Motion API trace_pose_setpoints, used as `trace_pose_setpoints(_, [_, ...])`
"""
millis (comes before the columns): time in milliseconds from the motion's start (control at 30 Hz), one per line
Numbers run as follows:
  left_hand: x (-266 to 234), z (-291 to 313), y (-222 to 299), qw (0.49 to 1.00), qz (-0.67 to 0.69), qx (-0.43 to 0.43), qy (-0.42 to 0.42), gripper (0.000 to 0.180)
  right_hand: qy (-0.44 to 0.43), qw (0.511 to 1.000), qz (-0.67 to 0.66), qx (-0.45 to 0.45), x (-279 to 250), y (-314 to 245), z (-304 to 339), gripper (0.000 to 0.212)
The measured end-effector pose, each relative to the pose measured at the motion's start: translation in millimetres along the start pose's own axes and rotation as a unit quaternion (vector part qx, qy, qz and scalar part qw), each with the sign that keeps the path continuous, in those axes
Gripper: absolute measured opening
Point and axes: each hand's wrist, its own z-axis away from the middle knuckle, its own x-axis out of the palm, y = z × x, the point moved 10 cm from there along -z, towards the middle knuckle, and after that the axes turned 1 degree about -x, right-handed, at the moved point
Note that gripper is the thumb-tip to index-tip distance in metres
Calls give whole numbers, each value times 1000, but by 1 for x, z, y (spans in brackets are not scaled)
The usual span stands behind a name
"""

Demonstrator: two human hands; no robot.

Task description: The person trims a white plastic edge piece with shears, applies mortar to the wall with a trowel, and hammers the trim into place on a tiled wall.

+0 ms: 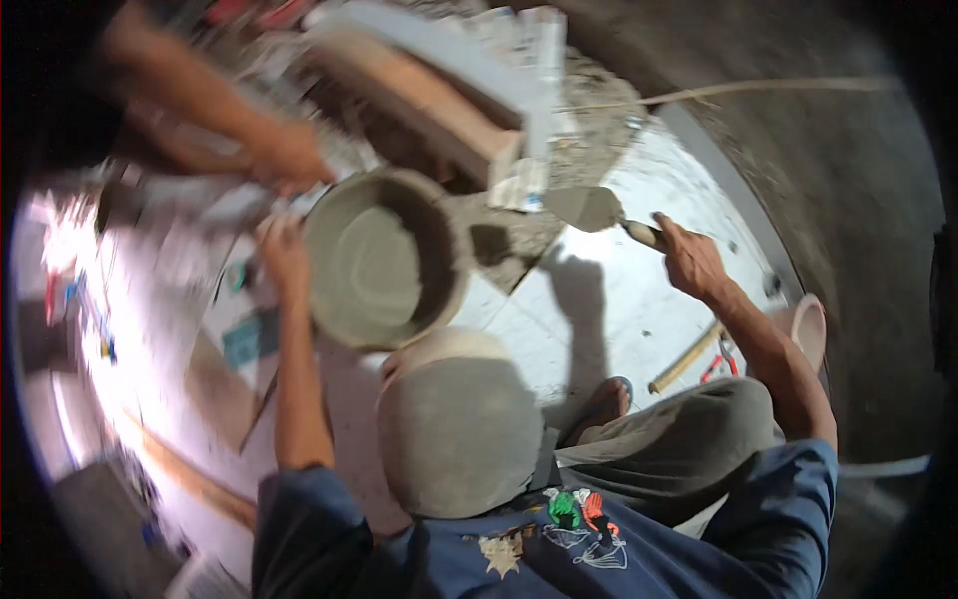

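Observation:
My right hand (694, 262) is wrapped around the handle of a pointed trowel (587, 208), whose blade is coated grey with mortar. The blade hangs above the edge where white tiles meet rough mortar. Front left of it stands a round mortar-crusted basin (454, 290) with wet grey mortar (374, 265) inside. My left hand (283, 245) grips the basin's left rim; its fingertips are partly blurred. A co-worker's hand (289, 158) is beside the basin's far left rim, too smeared to show what it holds.
White tiles (639, 290) cover the floor ahead. Beyond the basin lies a long orange-brown and white block (429, 95). A wooden handle (685, 357), red-handled pliers (720, 361) and a pinkish bowl (809, 331) lie at right. A wooden strip (190, 471) is at left.

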Motion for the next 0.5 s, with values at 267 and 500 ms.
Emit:
trace_pose_setpoints(267, [-28,-11,6,919,308,-225,-99,24,-47,972,-172,153,25,39,82,48])
trace_pose_setpoints(500, [-120,-67,33,912,385,-135,-28,30,-22,948,-250,197,51,58,102,48])
